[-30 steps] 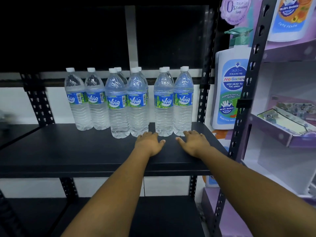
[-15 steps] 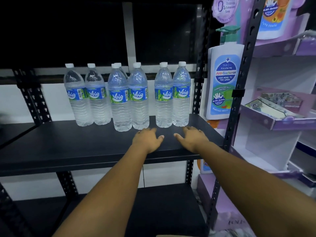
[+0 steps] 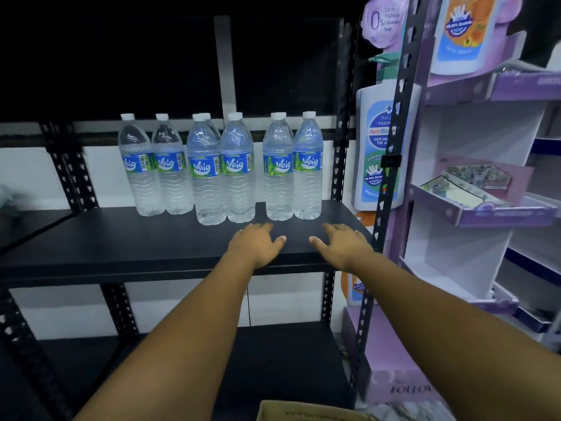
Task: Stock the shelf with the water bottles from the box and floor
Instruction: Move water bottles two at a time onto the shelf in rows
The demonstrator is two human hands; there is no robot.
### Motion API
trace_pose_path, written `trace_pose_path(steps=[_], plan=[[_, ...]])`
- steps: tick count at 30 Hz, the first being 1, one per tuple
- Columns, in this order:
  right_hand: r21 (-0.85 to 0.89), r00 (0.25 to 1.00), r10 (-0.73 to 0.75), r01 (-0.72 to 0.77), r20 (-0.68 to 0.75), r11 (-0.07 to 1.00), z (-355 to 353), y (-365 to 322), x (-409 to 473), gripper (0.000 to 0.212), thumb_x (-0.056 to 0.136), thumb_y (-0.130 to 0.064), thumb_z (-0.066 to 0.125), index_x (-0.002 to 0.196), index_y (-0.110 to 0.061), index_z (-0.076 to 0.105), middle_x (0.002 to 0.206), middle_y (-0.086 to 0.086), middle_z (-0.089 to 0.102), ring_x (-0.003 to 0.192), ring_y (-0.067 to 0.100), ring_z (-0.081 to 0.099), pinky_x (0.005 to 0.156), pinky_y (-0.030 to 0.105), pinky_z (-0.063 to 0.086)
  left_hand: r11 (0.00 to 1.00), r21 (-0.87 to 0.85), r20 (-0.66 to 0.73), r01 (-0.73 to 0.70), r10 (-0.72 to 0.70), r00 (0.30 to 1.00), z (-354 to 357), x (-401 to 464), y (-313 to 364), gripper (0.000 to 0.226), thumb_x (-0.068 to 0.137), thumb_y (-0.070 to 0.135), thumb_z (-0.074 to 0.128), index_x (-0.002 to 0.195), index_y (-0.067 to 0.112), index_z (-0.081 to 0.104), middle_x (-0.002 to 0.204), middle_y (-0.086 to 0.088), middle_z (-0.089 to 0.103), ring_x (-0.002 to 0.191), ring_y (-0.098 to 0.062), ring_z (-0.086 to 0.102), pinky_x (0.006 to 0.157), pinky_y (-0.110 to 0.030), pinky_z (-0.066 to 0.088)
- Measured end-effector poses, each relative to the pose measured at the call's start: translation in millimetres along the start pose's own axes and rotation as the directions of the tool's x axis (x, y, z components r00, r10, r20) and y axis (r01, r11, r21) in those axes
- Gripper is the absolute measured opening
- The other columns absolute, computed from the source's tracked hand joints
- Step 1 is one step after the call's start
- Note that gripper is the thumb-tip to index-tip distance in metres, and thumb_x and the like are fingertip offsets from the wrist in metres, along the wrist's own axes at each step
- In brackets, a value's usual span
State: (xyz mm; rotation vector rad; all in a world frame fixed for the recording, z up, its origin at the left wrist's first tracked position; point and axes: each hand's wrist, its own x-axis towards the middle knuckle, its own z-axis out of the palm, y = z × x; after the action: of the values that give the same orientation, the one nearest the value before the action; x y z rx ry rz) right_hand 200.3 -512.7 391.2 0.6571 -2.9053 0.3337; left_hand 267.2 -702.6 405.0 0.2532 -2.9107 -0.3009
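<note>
Black steel shelving is filling the middle of the frame, its main shelf [image 3: 127, 238] carrying a row of water bottles [image 3: 224, 168] standing upright across the centre, some with a second bottle showing behind. Both hands are lying palm-down on the shelf board just in front of that row: the left hand [image 3: 256, 243] below the middle pair, the right hand [image 3: 344, 243] below the right-hand pair, fingers spread and flat, gripping nothing and touching no bottle.

Compared with a second ago, the bottles are standing exactly as they were and the hands are staying planted on the same spot; what is changing is the view, which is tipping downward so that a cardboard box [image 3: 303, 414] is now edging into the bottom of the frame. Its contents are out of sight.

That is suggesting the last placement is finished and attention is turning to the next bottles, with plenty of bare shelf at centre left waiting to be filled. At the right of the frame a purple display stand [image 3: 498, 214] with a large soap-bottle cutout [image 3: 376, 141] is standing beside the rack.
</note>
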Motion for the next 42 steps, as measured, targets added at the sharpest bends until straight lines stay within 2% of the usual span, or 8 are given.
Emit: trace_pose_path(steps=[4,9,14,20,26,31,35,42], plan=[[-0.02,1.0,-0.029,0.029,-0.006,0.999,-17,6,-17,0.067,0.098,-0.058,0.028,0.149,-0.014,0.03,0.153,0.011,0.035,0.143,0.028,0.026,0.115,0.047,0.021,1.0,-0.01,-0.013,0.018,-0.019,1.0,-11,-19,16,0.062,0.098,0.052,0.037,0.148,0.015,0.032,0.151,-0.01,0.038,0.139,-0.027,0.034,0.111,-0.041,0.03],[0.002,0.998,-0.045,0.044,0.05,0.999,-60,-2,-22,0.068,0.097,-0.059,0.028,0.147,-0.013,0.031,0.151,0.012,0.036,0.142,0.028,0.028,0.115,0.048,0.024,0.998,-0.031,0.05,0.056,-0.054,0.997,-48,-31,32,0.063,0.098,0.052,0.037,0.15,0.015,0.031,0.152,-0.01,0.038,0.139,-0.027,0.034,0.111,-0.041,0.03],[0.034,0.989,-0.045,0.04,0.142,0.999,-130,-18,-15,0.067,0.097,-0.059,0.028,0.145,-0.013,0.034,0.147,0.013,0.041,0.137,0.029,0.034,0.112,0.047,0.028,0.993,-0.052,0.126,0.109,-0.102,0.987,-124,-27,49,0.065,0.098,0.054,0.038,0.15,0.017,0.03,0.152,-0.01,0.037,0.14,-0.027,0.034,0.112,-0.042,0.032],[0.037,0.973,-0.021,0.012,0.231,0.999,-216,-37,-13,0.066,0.096,-0.061,0.028,0.144,-0.016,0.036,0.145,0.012,0.043,0.135,0.03,0.037,0.11,0.046,0.031,0.988,-0.065,0.184,0.14,-0.126,0.975,-222,-27,73,0.057,0.098,0.051,0.04,0.142,0.015,0.042,0.143,-0.011,0.046,0.132,-0.029,0.042,0.106,-0.041,0.037],[0.055,0.962,0.009,-0.025,0.272,0.998,-275,-61,-26,0.067,0.096,-0.062,0.03,0.145,-0.017,0.036,0.147,0.011,0.042,0.136,0.029,0.036,0.11,0.045,0.031,0.992,-0.02,0.249,0.127,-0.118,0.961,-288,-38,87,0.064,0.098,0.052,0.038,0.149,0.014,0.032,0.15,-0.012,0.039,0.137,-0.029,0.037,0.111,-0.042,0.033],[0.062,0.964,0.016,-0.034,0.264,0.998,-296,-82,-38,0.067,0.096,-0.061,0.029,0.146,-0.016,0.034,0.147,0.011,0.042,0.136,0.029,0.036,0.111,0.044,0.031,0.994,-0.002,0.256,0.109,-0.105,0.961,-315,-53,85,0.061,0.099,0.05,0.038,0.148,0.015,0.032,0.15,-0.011,0.039,0.138,-0.026,0.034,0.111,-0.04,0.031],[0.063,0.968,0.033,-0.05,0.249,0.997,-305,-94,-44,0.069,0.097,-0.059,0.03,0.15,-0.015,0.028,0.152,0.012,0.035,0.141,0.029,0.03,0.114,0.044,0.027,0.996,-0.008,0.263,0.089,-0.084,0.961,-322,-65,77,0.059,0.099,0.051,0.037,0.146,0.015,0.036,0.149,-0.01,0.04,0.138,-0.026,0.035,0.11,-0.039,0.03],[0.046,0.972,0.046,-0.058,0.232,0.997,-305,-102,-53,0.07,0.095,-0.063,0.027,0.148,-0.018,0.032,0.147,0.012,0.042,0.138,0.029,0.034,0.112,0.045,0.029,0.998,-0.006,0.274,0.063,-0.059,0.96,-319,-74,65,0.062,0.099,0.052,0.035,0.148,0.015,0.033,0.149,-0.01,0.04,0.137,-0.027,0.036,0.111,-0.04,0.03]])
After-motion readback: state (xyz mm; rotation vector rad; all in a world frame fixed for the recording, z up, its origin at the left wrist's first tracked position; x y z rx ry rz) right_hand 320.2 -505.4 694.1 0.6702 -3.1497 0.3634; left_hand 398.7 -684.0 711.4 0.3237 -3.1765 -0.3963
